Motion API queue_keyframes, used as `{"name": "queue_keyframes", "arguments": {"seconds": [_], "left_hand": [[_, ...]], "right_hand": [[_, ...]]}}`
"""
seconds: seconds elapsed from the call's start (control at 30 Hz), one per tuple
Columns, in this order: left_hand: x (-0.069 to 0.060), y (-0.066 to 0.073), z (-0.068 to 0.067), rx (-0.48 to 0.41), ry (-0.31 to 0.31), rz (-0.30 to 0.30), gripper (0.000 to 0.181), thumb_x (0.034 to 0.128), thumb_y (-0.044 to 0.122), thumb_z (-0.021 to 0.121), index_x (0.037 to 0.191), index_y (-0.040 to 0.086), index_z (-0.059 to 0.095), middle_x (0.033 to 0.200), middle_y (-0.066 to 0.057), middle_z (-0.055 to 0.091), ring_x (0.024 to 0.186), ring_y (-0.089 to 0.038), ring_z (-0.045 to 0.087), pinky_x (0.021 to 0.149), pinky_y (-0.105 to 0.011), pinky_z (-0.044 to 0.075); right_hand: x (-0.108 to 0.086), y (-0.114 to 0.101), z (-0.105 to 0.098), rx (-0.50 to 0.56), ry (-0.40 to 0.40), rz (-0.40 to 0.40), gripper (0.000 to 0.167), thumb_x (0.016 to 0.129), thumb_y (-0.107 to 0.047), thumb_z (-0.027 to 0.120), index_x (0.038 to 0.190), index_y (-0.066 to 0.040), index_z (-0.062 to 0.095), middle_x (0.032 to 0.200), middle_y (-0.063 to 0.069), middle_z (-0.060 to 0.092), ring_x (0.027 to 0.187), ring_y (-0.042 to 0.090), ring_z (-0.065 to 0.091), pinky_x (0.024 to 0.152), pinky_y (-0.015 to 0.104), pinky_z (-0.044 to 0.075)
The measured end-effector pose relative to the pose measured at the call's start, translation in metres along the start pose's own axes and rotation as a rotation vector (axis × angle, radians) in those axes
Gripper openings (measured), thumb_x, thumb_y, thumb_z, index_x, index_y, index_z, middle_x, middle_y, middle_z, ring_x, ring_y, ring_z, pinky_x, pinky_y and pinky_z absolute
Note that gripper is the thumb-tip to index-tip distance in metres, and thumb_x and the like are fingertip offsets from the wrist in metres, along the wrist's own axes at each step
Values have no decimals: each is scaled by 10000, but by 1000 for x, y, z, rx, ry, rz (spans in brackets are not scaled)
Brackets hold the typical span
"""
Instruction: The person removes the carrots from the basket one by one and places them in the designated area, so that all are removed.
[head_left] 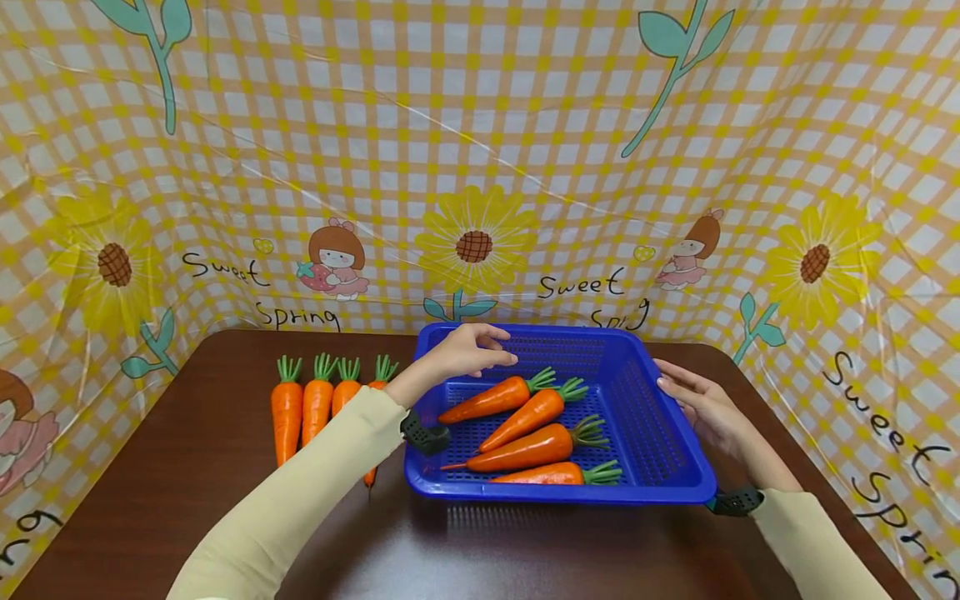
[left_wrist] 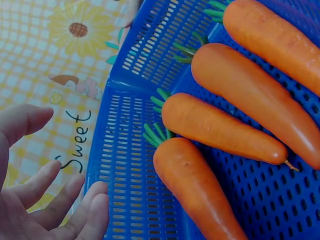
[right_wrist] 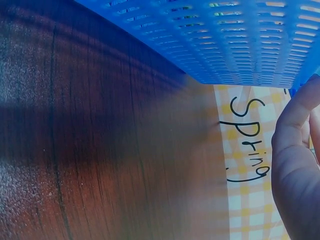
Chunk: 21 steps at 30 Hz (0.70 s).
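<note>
Four carrots (head_left: pixel 528 447) laid inside blue basket (head_left: pixel 637 425), mid-frame; loose carrots (head_left: pixel 287 417) lined up on counter (head_left: pixel 187 467), left. Left hand (head_left: pixel 472 348) held above basket, fingers apart. Right hand (head_left: pixel 705 408) set at basket's right side — probably for steadying; whether fingers are clamped cannot be told.

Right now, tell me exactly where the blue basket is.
In the head view, the blue basket is just right of centre, with a row of loose carrots to its left and the right hand touching its right rim.
</note>
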<state>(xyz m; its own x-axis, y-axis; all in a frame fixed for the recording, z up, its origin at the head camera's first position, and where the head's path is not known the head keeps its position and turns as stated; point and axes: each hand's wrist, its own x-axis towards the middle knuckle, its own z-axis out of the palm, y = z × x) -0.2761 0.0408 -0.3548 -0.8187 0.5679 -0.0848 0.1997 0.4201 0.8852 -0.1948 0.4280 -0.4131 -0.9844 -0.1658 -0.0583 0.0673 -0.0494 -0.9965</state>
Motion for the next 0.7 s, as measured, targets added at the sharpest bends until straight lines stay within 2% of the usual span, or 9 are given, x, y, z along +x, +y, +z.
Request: {"name": "queue_keyframes", "arguments": {"seconds": [0.13, 0.27, 0.5, 0.7], "left_hand": [[6, -3, 2, 3, -5, -3, 536, 884, 308, 687, 1356, 101, 540, 1193, -88, 631, 966, -209, 623, 764, -324, 565], [11, -6, 4, 17, -40, -8, 523, 885, 300, 685, 1346, 93, 552, 1157, -91, 651, 1015, -294, 623, 712, -271, 539], [18, -11, 7, 47, -94, -20, 501, 891, 285, 676, 1341, 96, 563, 1157, -88, 668, 1078, -344, 602, 891, -445, 525], [24, -7, 12, 122, -129, -17, 459, 918, 237, 634, 1340, 72, 560, 1194, -125, 665, 1102, -355, 599, 916, -470, 510]], "right_hand": [[0, 1, 0, 2, -3, 1, 313, 1016, -126, 461, 1260, -281, 582, 1080, -96, 701, 887, 109, 707, 726, 269, 590], [0, 1, 0, 4, 0, 3, 313, 1016, -127, 460, 1258, -284, 583, 1071, -90, 702, 877, 111, 708, 719, 271, 591], [0, 2, 1, 36, -9, -4, 319, 1017, -107, 451, 1243, -278, 598, 1077, -81, 706, 879, 109, 709, 719, 266, 590], [0, 3, 0, 50, -8, -6, 317, 1014, -103, 456, 1225, -281, 612, 1079, -84, 708, 876, 108, 710, 717, 260, 589]]}}
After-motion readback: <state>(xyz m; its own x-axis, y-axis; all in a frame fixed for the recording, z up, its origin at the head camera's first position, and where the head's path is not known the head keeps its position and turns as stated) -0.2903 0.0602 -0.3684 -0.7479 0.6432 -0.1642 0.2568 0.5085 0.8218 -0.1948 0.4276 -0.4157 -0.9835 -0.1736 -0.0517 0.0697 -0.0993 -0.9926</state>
